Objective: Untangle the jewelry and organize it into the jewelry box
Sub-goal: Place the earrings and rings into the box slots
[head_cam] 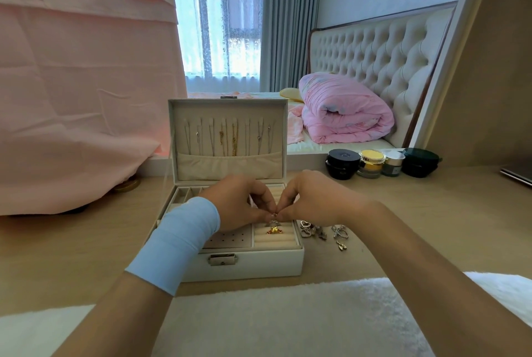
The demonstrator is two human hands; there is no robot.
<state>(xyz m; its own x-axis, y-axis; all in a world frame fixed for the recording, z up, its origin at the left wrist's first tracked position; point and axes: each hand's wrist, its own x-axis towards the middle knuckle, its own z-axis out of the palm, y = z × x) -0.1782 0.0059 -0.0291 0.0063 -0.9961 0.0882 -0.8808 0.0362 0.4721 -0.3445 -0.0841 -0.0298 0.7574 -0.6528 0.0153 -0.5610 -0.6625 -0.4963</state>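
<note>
White jewelry box stands open under left hand and right hand, both pinching one trinket.

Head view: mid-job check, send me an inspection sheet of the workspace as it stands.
Surface: pale wooden table, white fluffy mat at near edge.
Job's things: jewelry box open; necklaces hung in its lid; gold piece in the ring rolls; loose silver pieces on the table, right of the box.
Clutter: four cosmetic jars, far right.
Grippers: left hand and right hand pinch one small piece between them above the box.
Cables: nothing seen.
Surroundings: pink cloth left, bed with pink quilt, curtained window.
</note>
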